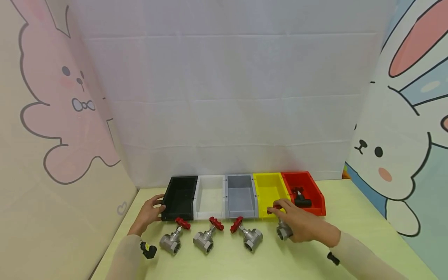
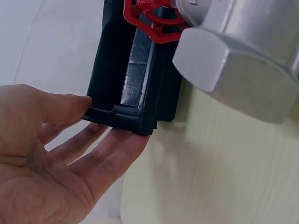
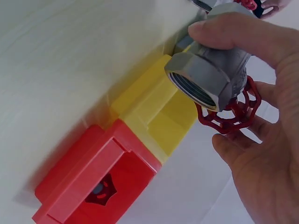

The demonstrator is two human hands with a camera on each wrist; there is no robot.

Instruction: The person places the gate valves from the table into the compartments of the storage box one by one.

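My left hand [image 1: 149, 213] holds the left side wall of the black bin [image 1: 181, 197], its thumb at the rim and the other fingers along the outside, as the left wrist view shows. In my right hand [image 1: 303, 222] is a metal valve [image 3: 210, 70] with a red handwheel [image 3: 232, 112], lifted by the front of the yellow bin [image 1: 271, 186]. The thumb lies on the valve's body and the fingers are around the handwheel. Three similar valves with red handwheels lie before the bins: a left one [image 1: 170, 242], a middle one [image 1: 203, 241] and a right one [image 1: 252, 238].
Between the black and yellow bins stand a white bin [image 1: 211, 214] and a grey bin [image 1: 241, 213]. The red bin [image 1: 316, 190] at the right end contains a dark valve [image 1: 301, 200]. A pale cloth wall [image 1: 231, 97] rises behind the table [image 1: 217, 268].
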